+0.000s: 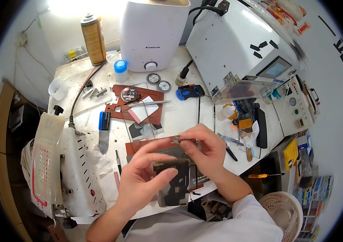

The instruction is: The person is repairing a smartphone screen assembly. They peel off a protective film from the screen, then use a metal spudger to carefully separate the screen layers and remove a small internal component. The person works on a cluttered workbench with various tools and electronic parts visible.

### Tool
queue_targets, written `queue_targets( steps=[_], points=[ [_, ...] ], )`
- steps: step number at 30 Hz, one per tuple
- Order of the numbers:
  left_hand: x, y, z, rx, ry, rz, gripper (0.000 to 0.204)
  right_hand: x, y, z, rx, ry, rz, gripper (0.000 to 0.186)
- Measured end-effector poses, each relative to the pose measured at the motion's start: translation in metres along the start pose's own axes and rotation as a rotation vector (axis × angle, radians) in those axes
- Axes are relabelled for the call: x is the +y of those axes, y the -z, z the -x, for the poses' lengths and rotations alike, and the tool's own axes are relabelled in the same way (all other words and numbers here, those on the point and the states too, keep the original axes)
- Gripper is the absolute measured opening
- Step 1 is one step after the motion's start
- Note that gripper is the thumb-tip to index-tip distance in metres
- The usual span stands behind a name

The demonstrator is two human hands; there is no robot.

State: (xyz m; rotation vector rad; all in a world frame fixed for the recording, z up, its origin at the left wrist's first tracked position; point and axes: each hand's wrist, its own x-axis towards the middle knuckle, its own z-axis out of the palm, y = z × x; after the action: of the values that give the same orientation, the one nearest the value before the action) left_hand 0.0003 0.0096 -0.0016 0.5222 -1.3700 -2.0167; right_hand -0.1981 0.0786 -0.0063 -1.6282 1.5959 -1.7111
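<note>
My left hand (139, 173) is closed on a dark, flat phone-like part (175, 186), its thumb across the upper part of the face. The part is tilted up above the near edge of the workbench, and its inner side seems to show shaped dark sections. Between the thumb and fingers of my right hand (205, 147) is a small greyish piece (176, 140), too small to name. My left index finger reaches up to that piece. Under both hands lies a grey and red-brown work mat (139, 146), largely covered by them.
A white heating press-like machine (78, 173) stands on the left. A spray can (92, 40) and a humidifier-like white unit (153, 36) stand at the back. A scraper (104, 133), a blue-black cutter (190, 92) and a large white machine (236, 48) lie around. A fan (282, 213) stands low right.
</note>
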Motion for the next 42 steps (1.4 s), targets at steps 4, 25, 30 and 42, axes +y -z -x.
queue_targets(
  steps=[4,25,30,42],
  points=[
    [-0.001,0.000,-0.002,-0.001,-0.085,-0.059,0.033,-0.001,-0.001,0.003,-0.045,0.002,-0.004,0.020],
    [0.007,0.008,-0.007,0.141,0.314,0.467,0.034,0.001,0.008,0.011,-0.117,-0.540,-0.792,0.019],
    [0.004,0.008,-0.004,0.116,0.315,0.487,0.032,-0.002,-0.002,0.014,-0.116,-0.541,-0.879,0.017],
    [0.004,0.007,-0.002,0.102,0.332,0.528,0.032,-0.002,-0.003,0.017,-0.124,-0.495,-0.890,0.016]
  ],
)
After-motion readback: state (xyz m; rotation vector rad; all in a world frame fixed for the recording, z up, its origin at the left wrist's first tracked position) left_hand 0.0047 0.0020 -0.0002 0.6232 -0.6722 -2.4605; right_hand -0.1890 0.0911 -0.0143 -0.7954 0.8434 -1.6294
